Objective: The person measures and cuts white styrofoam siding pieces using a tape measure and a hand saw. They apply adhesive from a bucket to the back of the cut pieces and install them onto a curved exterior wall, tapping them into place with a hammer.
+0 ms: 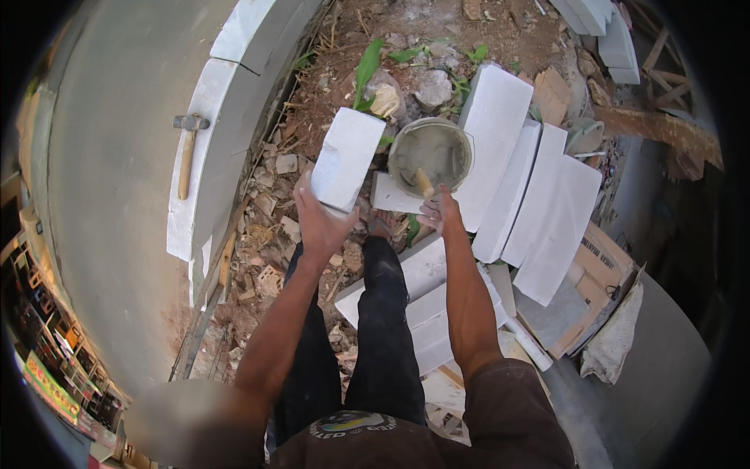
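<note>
My left hand (324, 227) grips the lower end of a white lightweight block (348, 152), holding it tilted above the rubble. To its right stands a round bucket (397, 173) with grey wet mortar (441, 156) inside. A wooden tool handle (424, 184) sticks up out of the mortar; the tool's head is buried and its kind cannot be told. My right hand (441, 211) is at the near rim of the bucket, close beside this handle, with its fingers apart and not wrapped round it.
A hammer (187, 152) lies on the white block wall (207, 102) at left. Several white blocks (496, 117) lie right of the bucket, more (422, 270) by my legs. Broken rubble (266, 203) covers the ground. A cardboard box (598, 270) and white pipe (529, 344) are at right.
</note>
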The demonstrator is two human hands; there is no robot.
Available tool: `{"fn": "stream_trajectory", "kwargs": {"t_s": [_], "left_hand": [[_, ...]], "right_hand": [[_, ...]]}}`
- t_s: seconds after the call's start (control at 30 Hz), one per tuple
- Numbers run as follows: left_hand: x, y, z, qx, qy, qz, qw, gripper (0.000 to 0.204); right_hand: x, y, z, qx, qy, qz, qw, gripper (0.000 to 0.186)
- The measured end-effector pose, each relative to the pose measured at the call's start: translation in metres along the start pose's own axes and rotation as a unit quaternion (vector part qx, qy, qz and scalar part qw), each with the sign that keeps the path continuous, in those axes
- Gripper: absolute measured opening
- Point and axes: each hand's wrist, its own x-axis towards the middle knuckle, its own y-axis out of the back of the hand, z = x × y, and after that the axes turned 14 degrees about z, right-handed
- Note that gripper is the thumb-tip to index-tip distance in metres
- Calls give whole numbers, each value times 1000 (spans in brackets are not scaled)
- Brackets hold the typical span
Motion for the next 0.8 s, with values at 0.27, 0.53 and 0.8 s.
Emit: {"fn": "stream_trajectory", "kwargs": {"t_s": [0.27, 0.53, 0.8], "left_hand": [[12, -25, 14, 43, 4, 5, 999, 112], [11, -26, 10, 6, 46, 19, 999, 115], [6, -29, 11, -33, 51, 20, 998, 111]], "right_hand": [[60, -19, -44, -178, -38, -163, 970, 22], [18, 51, -33, -582, 536, -27, 611, 31], [48, 37, 25, -524, 584, -22, 620, 46]]}}
